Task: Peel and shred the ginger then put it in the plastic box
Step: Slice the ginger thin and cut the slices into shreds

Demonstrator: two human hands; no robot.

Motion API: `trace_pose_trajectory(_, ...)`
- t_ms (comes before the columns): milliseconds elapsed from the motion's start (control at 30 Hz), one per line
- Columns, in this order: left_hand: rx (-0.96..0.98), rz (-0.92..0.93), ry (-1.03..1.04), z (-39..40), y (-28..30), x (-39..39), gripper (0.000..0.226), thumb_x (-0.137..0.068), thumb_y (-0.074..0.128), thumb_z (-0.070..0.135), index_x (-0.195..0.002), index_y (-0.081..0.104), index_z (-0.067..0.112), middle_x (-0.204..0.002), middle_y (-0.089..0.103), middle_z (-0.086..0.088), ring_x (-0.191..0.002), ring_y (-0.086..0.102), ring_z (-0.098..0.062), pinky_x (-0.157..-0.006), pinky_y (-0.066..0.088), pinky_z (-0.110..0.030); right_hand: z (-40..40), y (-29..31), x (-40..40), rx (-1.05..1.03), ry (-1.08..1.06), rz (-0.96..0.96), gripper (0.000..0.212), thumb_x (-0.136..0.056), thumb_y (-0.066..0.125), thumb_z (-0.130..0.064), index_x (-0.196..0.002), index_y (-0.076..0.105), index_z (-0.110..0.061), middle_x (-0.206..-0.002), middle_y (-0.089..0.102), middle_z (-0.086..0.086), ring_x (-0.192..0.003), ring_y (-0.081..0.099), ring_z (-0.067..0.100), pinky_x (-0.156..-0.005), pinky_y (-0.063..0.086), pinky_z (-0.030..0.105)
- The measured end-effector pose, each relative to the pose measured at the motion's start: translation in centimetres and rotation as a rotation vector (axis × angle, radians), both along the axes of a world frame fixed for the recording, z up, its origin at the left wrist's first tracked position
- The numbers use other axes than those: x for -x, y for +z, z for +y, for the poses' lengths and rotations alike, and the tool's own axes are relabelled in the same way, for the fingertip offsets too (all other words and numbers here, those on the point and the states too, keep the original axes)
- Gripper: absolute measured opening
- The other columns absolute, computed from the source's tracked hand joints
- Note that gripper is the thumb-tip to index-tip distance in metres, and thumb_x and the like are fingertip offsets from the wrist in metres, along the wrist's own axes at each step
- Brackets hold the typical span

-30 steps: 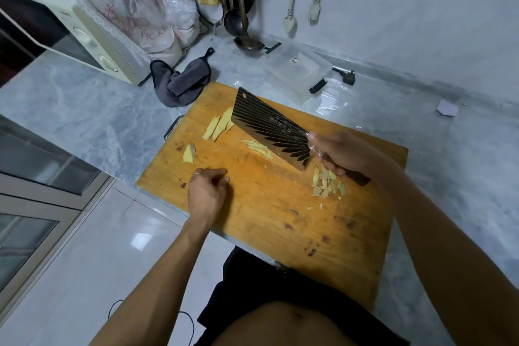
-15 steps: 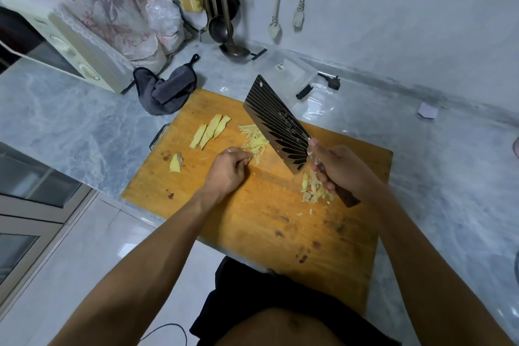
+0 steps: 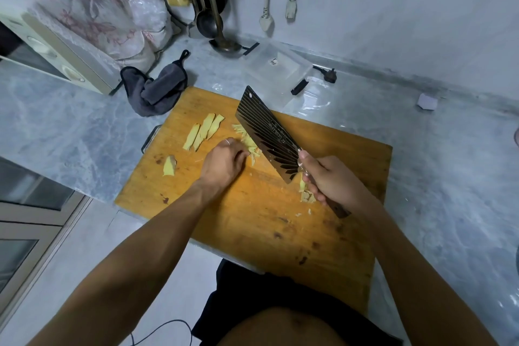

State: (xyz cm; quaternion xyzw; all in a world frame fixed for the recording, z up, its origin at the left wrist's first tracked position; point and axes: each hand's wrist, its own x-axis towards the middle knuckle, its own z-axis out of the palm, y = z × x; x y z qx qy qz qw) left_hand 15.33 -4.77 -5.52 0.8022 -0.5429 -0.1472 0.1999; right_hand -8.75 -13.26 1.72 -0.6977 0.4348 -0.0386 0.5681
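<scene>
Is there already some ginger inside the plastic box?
No, the plastic box behind the cutting board looks empty; the ginger strips lie on the board.

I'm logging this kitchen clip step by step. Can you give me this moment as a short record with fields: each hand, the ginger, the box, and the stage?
left hand: fingers curled on the ginger shreds beside the blade
right hand: grips the cleaver by its handle, blade tilted over the shreds
ginger slices: uncut, on the cutting board
ginger chunk: alone near the board's left edge
plastic box: behind the board, no ginger visible inside
stage: shredding under way
</scene>
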Motion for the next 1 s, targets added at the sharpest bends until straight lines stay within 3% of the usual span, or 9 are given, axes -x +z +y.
trace_pose_trajectory(167,0.096,-0.015,-0.016,0.4,0.3,0.0,0.025,-0.098,0.054,0.011,-0.116,0.071,0.012,-0.114,0.068,-0.010,-0.095,0.065,-0.026,-0.088,0.052,-0.031,-0.5,0.0,0.0,0.003,-0.006,-0.010,0.062,-0.100,0.036,-0.058,-0.070,0.059,-0.008,-0.051,0.054,0.002,-0.043,0.049,0.017,-0.045,0.044,0.026)
trace_pose_trajectory(334,0.123,0.045,0.048,0.2,0.6,-0.9,0.021,-0.092,0.062,0.006,-0.109,0.073,0.013,-0.116,0.070,-0.007,-0.100,0.068,-0.022,-0.090,0.056,-0.033,-0.4,-0.1,-0.2,0.036,-0.015,-0.005,0.063,-0.100,0.036,-0.058,-0.069,0.058,-0.008,-0.051,0.054,0.004,-0.042,0.050,0.018,-0.045,0.044,0.026)
trace_pose_trajectory(500,0.117,0.104,0.069,-0.4,1.6,-0.4,0.026,-0.093,0.059,-0.001,-0.111,0.073,0.010,-0.116,0.071,-0.005,-0.091,0.068,-0.015,-0.083,0.047,-0.014,0.2,0.0,-0.7,0.031,-0.034,-0.012,0.063,-0.098,0.037,-0.061,-0.069,0.057,-0.009,-0.050,0.055,0.001,-0.041,0.050,0.015,-0.044,0.044,0.025)
trace_pose_trajectory(667,0.151,0.156,0.135,-0.5,1.3,-0.3,0.016,-0.089,0.063,0.000,-0.092,0.074,0.012,-0.098,0.071,-0.001,-0.090,0.063,-0.012,-0.091,0.053,-0.027,0.9,0.7,-1.2,0.041,-0.039,-0.022,0.064,-0.099,0.037,-0.060,-0.072,0.059,-0.006,-0.050,0.054,0.001,-0.039,0.049,0.012,-0.044,0.043,0.024)
trace_pose_trajectory(800,0.129,0.214,0.199,-0.4,1.9,0.5,0.027,-0.095,0.054,-0.001,-0.114,0.071,0.009,-0.118,0.068,-0.005,-0.099,0.059,-0.009,-0.094,0.042,-0.015,1.4,1.1,-1.5,0.041,-0.039,-0.030,0.062,-0.101,0.037,-0.057,-0.072,0.059,-0.007,-0.052,0.054,0.002,-0.042,0.050,0.014,-0.046,0.044,0.026)
trace_pose_trajectory(901,0.203,0.125,0.143,0.3,2.3,1.4,0.032,-0.095,0.053,0.006,-0.123,0.066,0.013,-0.115,0.064,-0.005,-0.098,0.061,-0.017,-0.088,0.054,-0.026,1.8,1.3,-1.8,-0.007,-0.067,-0.044,0.062,-0.100,0.037,-0.059,-0.073,0.059,-0.008,-0.054,0.054,0.003,-0.046,0.051,0.017,-0.048,0.045,0.028)
trace_pose_trajectory(1001,0.208,-0.051,0.034,1.0,2.1,2.6,0.047,-0.092,0.052,0.008,-0.138,0.055,0.013,-0.118,0.061,-0.009,-0.105,0.058,-0.023,-0.082,0.054,-0.033,2.2,1.4,-2.3,-0.076,-0.135,-0.083,0.063,-0.099,0.038,-0.062,-0.074,0.060,-0.008,-0.055,0.054,0.004,-0.048,0.051,0.018,-0.047,0.044,0.029)
